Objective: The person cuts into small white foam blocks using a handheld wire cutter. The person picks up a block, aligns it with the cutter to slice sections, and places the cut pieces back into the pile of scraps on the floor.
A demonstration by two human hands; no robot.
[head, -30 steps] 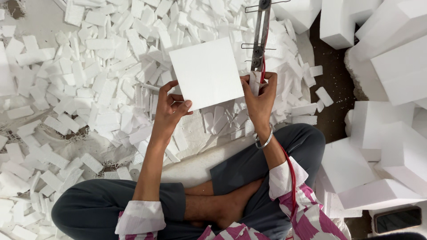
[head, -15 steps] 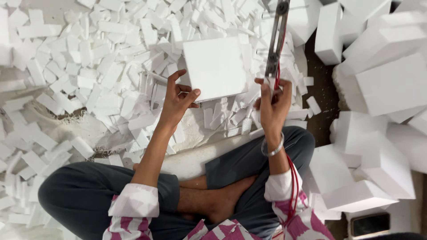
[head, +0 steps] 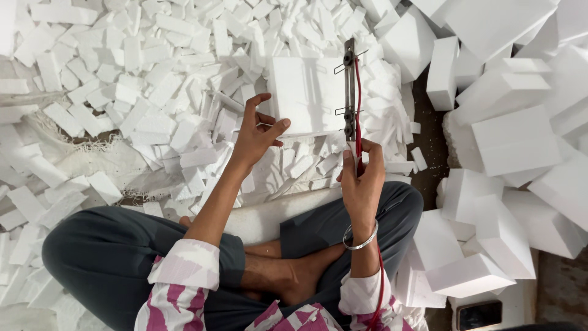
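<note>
Since a second ago, the flat foam square (head: 303, 95) has slid to the right, and its right edge is now touching the thin metal cutter bar (head: 350, 89).

Big, chunky foam blocks (head: 520, 138) are sitting in a heap on the right side, smooth and boxy. A huge pile of little foam strips (head: 122, 73) is covering the floor ahead and to the left, all white and crumbly-looking. The person is sitting cross-legged in dark grey trousers (head: 104, 251). The foam square is standing out in front of the knees, white and smooth with straight sides.

The left hand (head: 256, 132) is holding the square's bottom left corner, with fingers loosely spread. The right hand (head: 361, 178) is closing tightly around the bottom of the cutter bar. A red wire (head: 358, 101) is running along the bar. A shiny silver bangle (head: 361, 239) is circling the right wrist.
</note>
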